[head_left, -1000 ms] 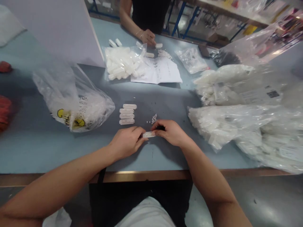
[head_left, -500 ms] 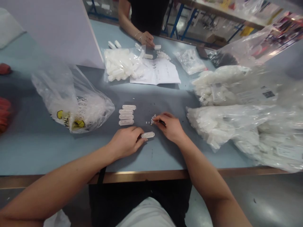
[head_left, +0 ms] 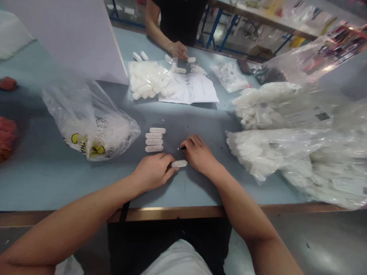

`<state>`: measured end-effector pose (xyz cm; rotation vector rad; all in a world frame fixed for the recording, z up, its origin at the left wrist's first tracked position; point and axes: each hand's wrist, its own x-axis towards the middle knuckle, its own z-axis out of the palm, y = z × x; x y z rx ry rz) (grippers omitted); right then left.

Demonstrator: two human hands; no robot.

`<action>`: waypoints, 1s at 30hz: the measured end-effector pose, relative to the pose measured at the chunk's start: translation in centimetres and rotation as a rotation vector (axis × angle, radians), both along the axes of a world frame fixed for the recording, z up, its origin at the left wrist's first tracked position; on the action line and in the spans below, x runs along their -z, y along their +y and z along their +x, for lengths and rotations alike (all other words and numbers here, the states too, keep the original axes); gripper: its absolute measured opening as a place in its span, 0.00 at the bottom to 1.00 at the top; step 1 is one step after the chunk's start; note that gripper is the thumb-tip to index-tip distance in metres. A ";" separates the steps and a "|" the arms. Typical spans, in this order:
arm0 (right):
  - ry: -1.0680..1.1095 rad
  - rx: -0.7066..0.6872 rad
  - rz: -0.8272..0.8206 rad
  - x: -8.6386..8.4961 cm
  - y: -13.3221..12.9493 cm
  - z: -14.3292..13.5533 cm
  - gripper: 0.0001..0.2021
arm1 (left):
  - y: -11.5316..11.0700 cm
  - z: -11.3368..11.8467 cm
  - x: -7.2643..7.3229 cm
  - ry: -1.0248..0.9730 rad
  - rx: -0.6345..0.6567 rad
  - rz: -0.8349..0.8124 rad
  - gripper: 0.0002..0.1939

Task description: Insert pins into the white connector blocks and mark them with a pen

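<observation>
My left hand (head_left: 156, 170) pinches the end of a white connector housing (head_left: 179, 164), a long piece with rows of small holes facing up. My right hand (head_left: 199, 154) is closed round a thin black tool (head_left: 182, 148); most of it is hidden in the fingers, so I cannot tell its exact kind. By the tool's tip lies a tiny white piece (head_left: 178, 149). Other tiny pieces around it are covered by the right hand. Several similar white housings (head_left: 154, 141) lie stacked in a column on the table, just beyond my left hand.
A clear bag of small white parts (head_left: 114, 133) stands at left. Large bags of white parts (head_left: 258, 147) fill the right. Across the table, a person's hand (head_left: 179, 50) works near a bag of white pieces (head_left: 149, 78) and a paper sheet (head_left: 197, 91).
My right hand has moved slightly left and now covers the small pile of tiny white pieces. The black tool's tip now shows left of the fingers. My left hand keeps its hold.
</observation>
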<state>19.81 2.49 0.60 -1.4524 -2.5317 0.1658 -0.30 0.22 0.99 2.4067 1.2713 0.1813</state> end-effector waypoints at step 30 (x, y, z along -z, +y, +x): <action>0.366 -0.039 -0.377 -0.8 -1.4 0.7 0.06 | 0.4 -0.2 0.1 0.009 -0.033 -0.008 0.17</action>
